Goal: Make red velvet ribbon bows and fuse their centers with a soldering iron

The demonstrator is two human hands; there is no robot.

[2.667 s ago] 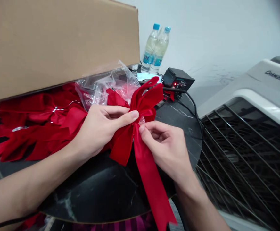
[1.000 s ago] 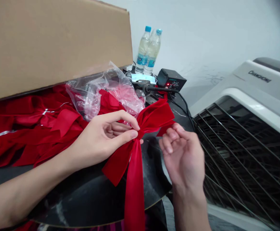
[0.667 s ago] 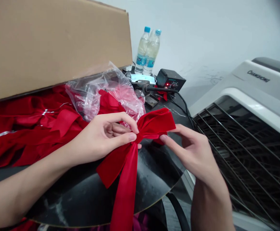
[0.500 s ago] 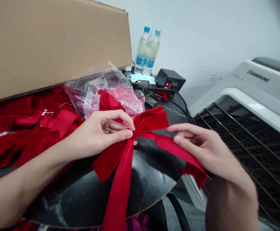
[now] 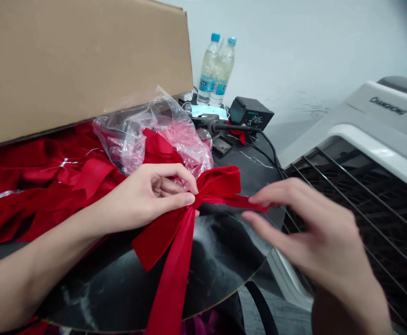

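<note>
My left hand (image 5: 165,193) pinches the knot of a red velvet ribbon bow (image 5: 220,183) between thumb and fingers, above the dark marbled table. One loop stands out to the right of the knot; a wide tail falls toward me past the table edge and a shorter piece slants down to the left. To the right, my right hand (image 5: 304,228) has its thumb spread well away from its fingers. Its fingertips are at the ribbon strip running right from the knot, whose far end is partly hidden behind them.
Red ribbon bows (image 5: 67,181) lie heaped at left beside a clear plastic bag (image 5: 126,135) and a cardboard box (image 5: 84,60). Behind are two bottles (image 5: 212,70), a face mask (image 5: 208,112) and a black control box (image 5: 250,113) with a cable. A Changhong appliance (image 5: 371,125) stands right.
My right hand has opened, thumb parting from the fingers, and the ribbon's right tail no longer hangs over below it. My left hand keeps its pinch on the knot.
</note>
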